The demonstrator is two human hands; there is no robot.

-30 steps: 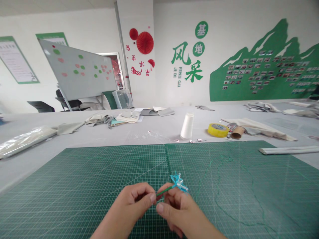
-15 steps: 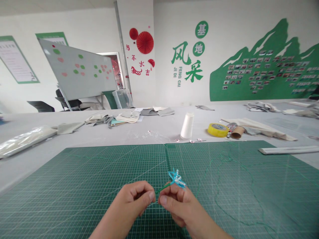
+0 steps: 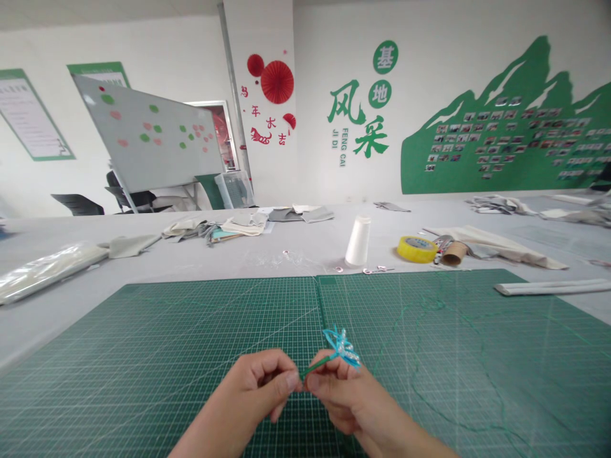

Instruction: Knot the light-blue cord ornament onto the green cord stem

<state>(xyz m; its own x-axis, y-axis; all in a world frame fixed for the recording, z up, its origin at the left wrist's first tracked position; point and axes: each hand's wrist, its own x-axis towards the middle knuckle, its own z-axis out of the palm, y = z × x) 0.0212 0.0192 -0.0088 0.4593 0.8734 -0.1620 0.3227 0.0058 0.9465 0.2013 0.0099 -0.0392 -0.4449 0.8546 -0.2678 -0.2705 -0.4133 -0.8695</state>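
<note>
A small blue flower with clear beads (image 3: 344, 347) sits at the upper end of a green-wrapped stem (image 3: 319, 364), above the fingers of my right hand. My right hand (image 3: 341, 388) is closed in a pinch on the stem near its lower end. My left hand (image 3: 265, 385) is closed too, its thumb and forefinger pinched at the stem's lower tip, close against my right fingertips. What lies between the left fingertips is too small to make out. Both hands are above the green cutting mat (image 3: 191, 337). A thin green thread (image 3: 417, 356) lies in loops on the mat's right half.
Behind the mat stand a white thread cone (image 3: 358, 242), a yellow tape roll (image 3: 417, 249) and a brown cardboard tube (image 3: 454, 253). Fabric pieces (image 3: 245, 223) lie farther back. A plastic-wrapped bundle (image 3: 50, 270) is at left, a white roll (image 3: 554, 288) at right.
The flower has shifted slightly right and down, and more of the green stem shows above my right fingers. My fingertips are now closer together.
</note>
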